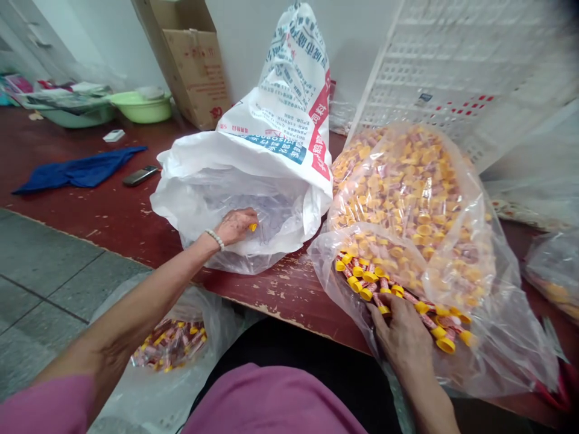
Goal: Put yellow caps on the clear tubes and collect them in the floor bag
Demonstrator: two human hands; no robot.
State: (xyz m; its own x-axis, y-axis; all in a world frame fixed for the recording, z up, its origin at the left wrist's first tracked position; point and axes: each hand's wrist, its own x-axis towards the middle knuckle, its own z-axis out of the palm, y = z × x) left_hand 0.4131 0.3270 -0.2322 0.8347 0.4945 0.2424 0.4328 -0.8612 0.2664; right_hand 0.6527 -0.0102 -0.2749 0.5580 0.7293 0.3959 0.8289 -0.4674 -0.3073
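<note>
A woven plastic sack is standing on a worn wooden bench, with a bulging clear plastic bag of capped tubes lying to its right and what looks like a phone lying to its left.

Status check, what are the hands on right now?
Left hand in plastic-lined white woven sack, pinching yellow cap. Right hand on yellow-capped tubes in clear plastic bag. Fuller bag behind them.

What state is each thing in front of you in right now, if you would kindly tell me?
Left hand: inside the sack, holding a yellow cap.
Right hand: on yellow-capped tubes.
White woven sack: open, plastic-lined.
Clear plastic bag: open, heaped full.
Blue cloth: crumpled.
</note>
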